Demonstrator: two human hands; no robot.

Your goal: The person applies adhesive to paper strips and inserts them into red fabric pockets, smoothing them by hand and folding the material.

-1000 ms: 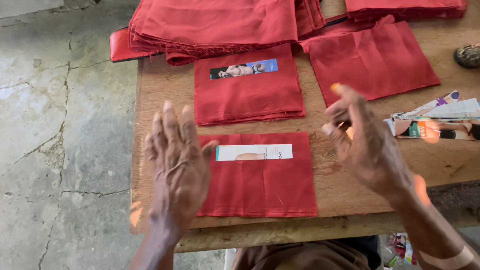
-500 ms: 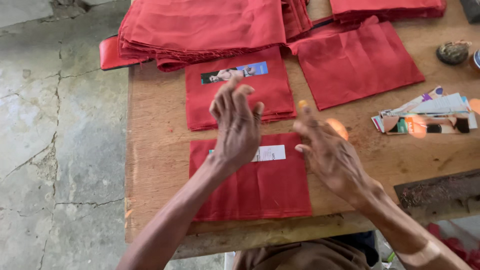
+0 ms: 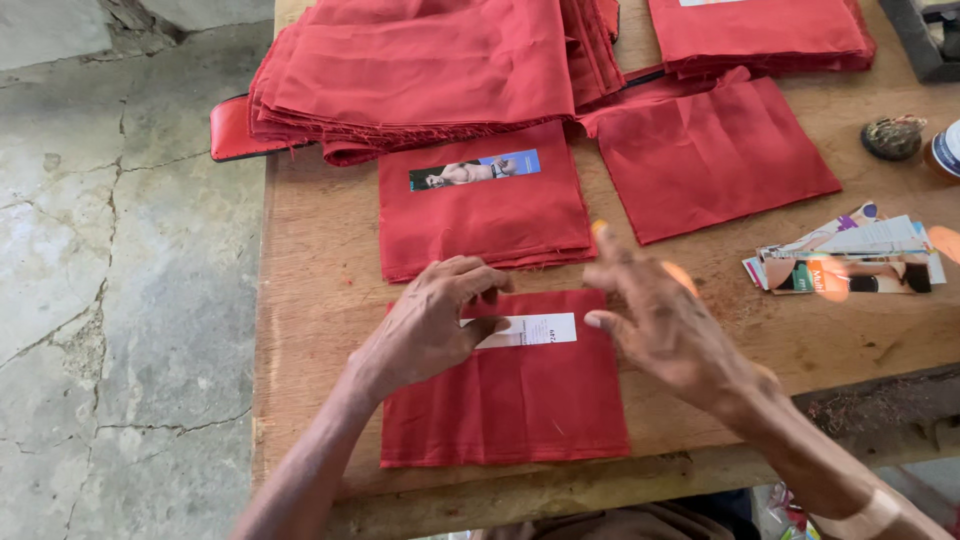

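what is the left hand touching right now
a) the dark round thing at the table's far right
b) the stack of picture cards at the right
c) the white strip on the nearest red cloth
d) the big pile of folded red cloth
c: the left hand rests its fingers on the left end of the white strip lying on the nearest red cloth, apart from the picture cards.

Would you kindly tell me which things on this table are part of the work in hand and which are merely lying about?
In hand:
- left hand, fingers on the white label strip
- right hand, hovering beside that strip
- near red cloth piece
- labelled cloth stack
- pile of label cards

Lying about:
- big stack of folded red cloth
- loose red cloth piece
- small dark round object
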